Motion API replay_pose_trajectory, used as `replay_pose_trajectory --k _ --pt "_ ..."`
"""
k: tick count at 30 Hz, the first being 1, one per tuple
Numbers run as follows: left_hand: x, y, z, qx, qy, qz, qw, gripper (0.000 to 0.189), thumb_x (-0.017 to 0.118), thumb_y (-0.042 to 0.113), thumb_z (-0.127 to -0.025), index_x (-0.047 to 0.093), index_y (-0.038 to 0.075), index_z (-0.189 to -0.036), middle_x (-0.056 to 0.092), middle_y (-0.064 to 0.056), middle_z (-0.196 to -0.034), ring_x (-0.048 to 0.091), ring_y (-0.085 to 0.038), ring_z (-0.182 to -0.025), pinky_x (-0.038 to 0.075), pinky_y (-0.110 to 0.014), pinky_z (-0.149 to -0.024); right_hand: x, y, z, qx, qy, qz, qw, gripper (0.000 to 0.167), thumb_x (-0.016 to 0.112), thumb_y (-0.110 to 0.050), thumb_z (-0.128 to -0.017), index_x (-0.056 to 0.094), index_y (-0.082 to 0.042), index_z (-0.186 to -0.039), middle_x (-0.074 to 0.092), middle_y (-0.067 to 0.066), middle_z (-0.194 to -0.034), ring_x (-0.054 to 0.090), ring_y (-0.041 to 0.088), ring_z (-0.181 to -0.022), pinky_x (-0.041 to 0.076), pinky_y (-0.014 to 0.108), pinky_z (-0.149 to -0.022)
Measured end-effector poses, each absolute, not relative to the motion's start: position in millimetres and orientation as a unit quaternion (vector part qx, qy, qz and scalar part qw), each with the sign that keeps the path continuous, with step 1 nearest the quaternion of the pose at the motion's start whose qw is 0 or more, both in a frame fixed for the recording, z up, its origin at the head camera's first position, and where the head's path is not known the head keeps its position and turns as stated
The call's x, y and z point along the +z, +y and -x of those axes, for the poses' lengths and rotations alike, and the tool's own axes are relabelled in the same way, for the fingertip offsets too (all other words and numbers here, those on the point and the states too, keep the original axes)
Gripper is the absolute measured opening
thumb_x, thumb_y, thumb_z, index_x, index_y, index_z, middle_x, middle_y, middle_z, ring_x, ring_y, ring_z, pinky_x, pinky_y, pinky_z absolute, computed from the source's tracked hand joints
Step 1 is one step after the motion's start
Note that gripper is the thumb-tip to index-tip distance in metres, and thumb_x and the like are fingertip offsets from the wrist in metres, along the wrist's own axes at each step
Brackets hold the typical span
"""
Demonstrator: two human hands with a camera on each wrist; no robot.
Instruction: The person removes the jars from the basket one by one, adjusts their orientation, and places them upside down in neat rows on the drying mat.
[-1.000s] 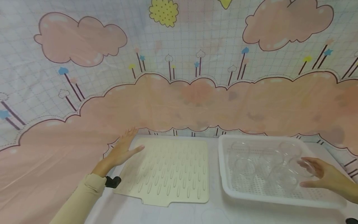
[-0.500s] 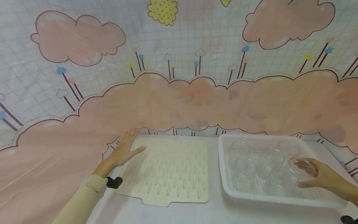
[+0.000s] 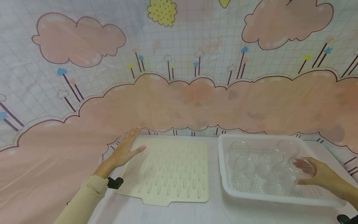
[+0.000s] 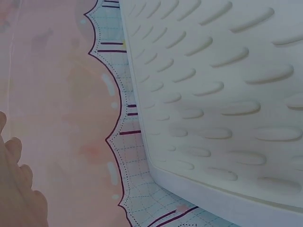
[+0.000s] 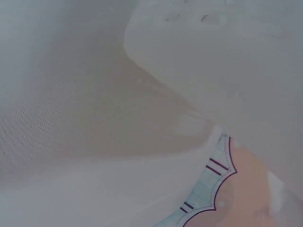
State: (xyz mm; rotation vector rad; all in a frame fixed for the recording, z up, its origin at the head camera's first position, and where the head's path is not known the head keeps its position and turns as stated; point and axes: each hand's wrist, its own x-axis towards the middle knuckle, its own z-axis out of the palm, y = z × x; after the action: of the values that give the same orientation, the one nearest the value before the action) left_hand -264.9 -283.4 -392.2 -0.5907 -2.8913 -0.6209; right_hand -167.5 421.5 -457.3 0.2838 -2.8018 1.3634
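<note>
In the head view my right hand (image 3: 327,179) is at the right part of a white basket (image 3: 222,165), gripping a clear cup (image 3: 302,166), its fingers visible through the cup's wall and its thumb on the near side. Several more clear cups (image 3: 243,168) stand close together in the same basket. My left hand (image 3: 123,154) is held over the left edge of a cream draining board (image 3: 173,172) with raised oval ridges, fingers spread and holding nothing. The left wrist view has its fingertips (image 4: 21,189) at the lower left, beside the ridged board (image 4: 222,151).
Board and basket lie side by side on a white table (image 3: 213,186), a narrow strip of tabletop between them. A cloth backdrop (image 3: 179,102) with printed clouds hangs right behind them. The right wrist view is dim and takes in the basket's outside (image 5: 213,75).
My right hand has shifted slightly left and its thumb has closed in against the cup. The left hand stays nearly still over the board's edge.
</note>
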Motion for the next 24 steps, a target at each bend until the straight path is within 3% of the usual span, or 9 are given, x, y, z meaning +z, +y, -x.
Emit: replay_pose_trajectory --k 7,15,20,21,24 --pt "-395.0 -286.0 264.5 -0.209 -0.958 0.188 0.057 0.087 0.054 0.053 -0.098 0.007 0.017 -0.162 0.003 -0.015 -0.166 -0.003 -0.041 -0.15 -0.004 -0.064 -0.116 -451.1 422.3 167.2 0.397 -0.916 -0.062 -0.006 0.082 0.087 -0.011 -0.075 0.038 0.012 -0.137 0.058 -0.033 -0.11 0.041 -0.029 -0.096 0.046 0.005 -0.076" --pt "-393.2 -289.1 266.8 -0.211 -0.957 0.193 0.057 0.086 0.054 0.052 -0.098 0.006 0.02 -0.162 0.001 -0.013 -0.166 -0.006 -0.039 -0.15 -0.004 -0.064 -0.116 -445.7 425.9 165.3 0.398 -0.913 -0.079 0.051 0.073 0.087 -0.005 -0.074 0.044 0.011 -0.13 0.054 -0.039 -0.106 0.045 -0.026 -0.096 0.042 0.001 -0.075" --pt "-391.2 -290.0 268.6 -0.205 -0.958 0.193 0.055 0.086 0.054 0.054 -0.097 0.008 0.02 -0.162 0.0 -0.011 -0.166 -0.006 -0.038 -0.15 -0.002 -0.065 -0.116 -436.9 428.2 166.6 0.39 -0.917 -0.057 0.067 0.078 0.089 -0.01 -0.074 0.042 0.011 -0.132 0.051 -0.038 -0.105 0.044 -0.027 -0.093 0.044 0.002 -0.071" --pt "-390.7 -290.0 269.0 -0.204 -0.958 0.194 0.055 0.087 0.054 0.054 -0.097 0.009 0.02 -0.162 0.0 -0.011 -0.166 -0.006 -0.038 -0.15 -0.002 -0.065 -0.116 -434.3 428.8 166.6 0.381 -0.921 -0.049 0.065 0.079 0.089 -0.012 -0.075 0.041 0.011 -0.134 0.058 -0.03 -0.107 0.043 -0.027 -0.092 0.05 0.008 -0.074" --pt "-388.6 -289.4 270.4 -0.205 -0.957 0.197 0.056 0.086 0.054 0.054 -0.097 0.008 0.021 -0.162 0.001 -0.01 -0.167 -0.006 -0.038 -0.151 -0.003 -0.063 -0.117 -428.0 433.6 167.9 0.362 -0.93 -0.028 0.056 0.081 0.088 -0.019 -0.077 0.041 0.008 -0.137 0.056 -0.031 -0.106 0.04 -0.027 -0.088 0.06 0.038 -0.074"
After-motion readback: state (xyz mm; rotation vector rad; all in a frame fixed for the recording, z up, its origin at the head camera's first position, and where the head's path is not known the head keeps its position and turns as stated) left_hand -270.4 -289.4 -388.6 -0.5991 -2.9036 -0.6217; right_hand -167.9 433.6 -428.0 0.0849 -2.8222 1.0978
